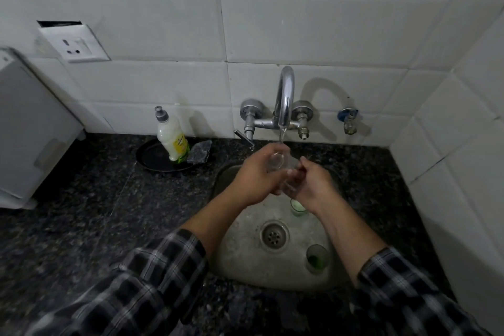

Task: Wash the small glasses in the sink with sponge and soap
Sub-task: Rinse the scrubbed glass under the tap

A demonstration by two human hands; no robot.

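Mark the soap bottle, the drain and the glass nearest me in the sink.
soap bottle (171, 135): head view, on its white body.
drain (274, 236): head view, on the strainer's centre.
near glass (316, 258): head view, on its green-tinted middle.

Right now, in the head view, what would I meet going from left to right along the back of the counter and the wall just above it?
White box → soap bottle → grey sponge → tap → blue-capped valve. I leave out the black plate, because the bottle and the sponge overlap it.
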